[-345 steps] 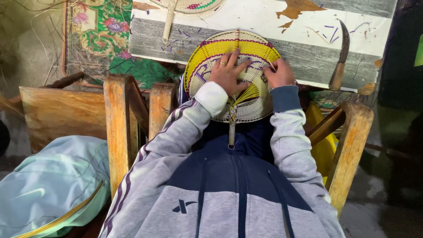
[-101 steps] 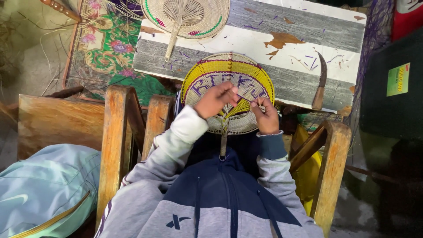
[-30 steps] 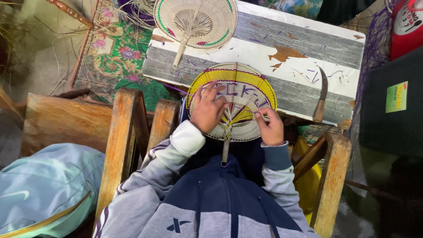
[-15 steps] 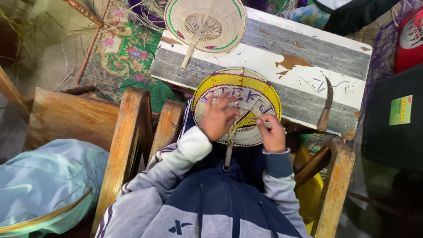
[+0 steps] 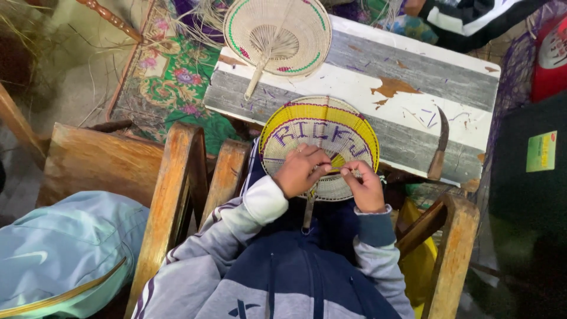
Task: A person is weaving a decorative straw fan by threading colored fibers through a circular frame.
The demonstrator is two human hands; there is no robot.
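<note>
A person in a grey and navy hooded top sits in a wooden chair point(image 5: 177, 195), seen from above. At the lap, 2 bare hands work on a round woven fan point(image 5: 322, 139) with a yellow border and purple woven lettering. The fan lies flat, its handle pointing toward 6 o'clock, its far edge resting on the table's near edge.

The left hand point(image 5: 301, 171) rests on the fan's lower part at 7 o'clock from its centre, fingers curled and pinching a thin strand. The right hand point(image 5: 366, 186) sits at 4 o'clock from the centre, fingers closed on the same strand area near the fan's hub.

At 8 o'clock, a pale blue cloth bundle point(image 5: 59, 254) lies beside the chair.

Beyond the fan stands a grey and white painted table point(image 5: 366, 65) with flaking paint. A curved knife point(image 5: 440, 147) lies on it at 2 o'clock. Farther, at 11 o'clock, a second fan point(image 5: 280, 35), pale with green trim, lies on the table's far corner, above a green floral mat point(image 5: 171, 82).
</note>
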